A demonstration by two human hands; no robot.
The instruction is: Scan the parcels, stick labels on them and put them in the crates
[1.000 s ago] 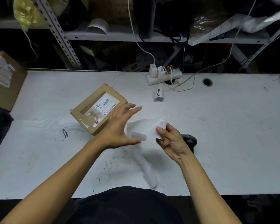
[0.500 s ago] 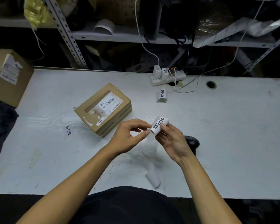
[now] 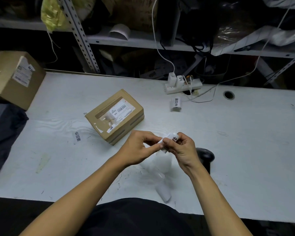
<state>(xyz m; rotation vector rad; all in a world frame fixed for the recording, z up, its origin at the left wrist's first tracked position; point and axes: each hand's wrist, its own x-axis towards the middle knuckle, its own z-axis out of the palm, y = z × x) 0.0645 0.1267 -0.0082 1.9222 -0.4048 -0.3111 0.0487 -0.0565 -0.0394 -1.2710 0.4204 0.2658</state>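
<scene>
My left hand (image 3: 140, 148): fingers pinch the sticker (image 3: 171, 142).
My right hand (image 3: 183, 149): pinches it too.
Risk: it might fold and stick to itself before reaching the box (image 3: 115, 115).

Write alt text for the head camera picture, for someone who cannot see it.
Two hands, left hand and right hand, pinch a curled white label above a white table. A labelled cardboard parcel lies just behind them; a black scanner sits beside the right hand.
</scene>
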